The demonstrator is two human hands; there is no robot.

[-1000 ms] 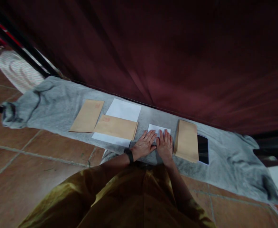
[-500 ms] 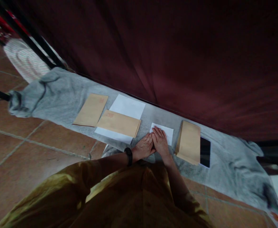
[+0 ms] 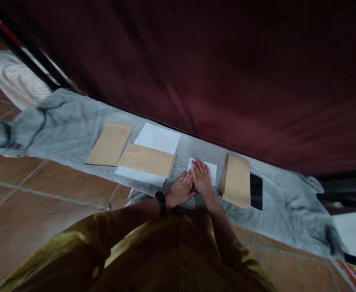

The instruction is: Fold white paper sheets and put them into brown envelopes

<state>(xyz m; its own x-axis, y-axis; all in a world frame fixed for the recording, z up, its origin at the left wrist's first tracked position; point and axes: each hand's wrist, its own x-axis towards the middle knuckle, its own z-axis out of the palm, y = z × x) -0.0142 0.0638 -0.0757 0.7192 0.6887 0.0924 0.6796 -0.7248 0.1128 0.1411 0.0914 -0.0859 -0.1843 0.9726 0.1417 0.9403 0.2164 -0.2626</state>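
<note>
Head view, largest first: maroon curtain (image 3: 226, 81) across the upper half, terracotta tile floor (image 3: 28, 202) below, long grey cloth (image 3: 68, 121) spread between them. On the cloth, left of centre, a white sheet (image 3: 158, 138) partly covered by a brown envelope (image 3: 146, 160), with another brown envelope (image 3: 109, 144) just beside on the left; small red print on both, too blurred to read. Right of centre, a stack of brown envelopes (image 3: 237, 180) with a dark phone (image 3: 256, 191) at its right edge. Between sheet and stack, a small folded white paper (image 3: 211, 170), plain, flat on the cloth. Right hand (image 3: 202, 180) laid flat on its left part, fingers straight and together, gripping nothing. Left hand (image 3: 180, 188) likewise flat and uncurled at the paper's near left corner, touching the right hand. Black wristband (image 3: 160, 201) on the left wrist.
</note>
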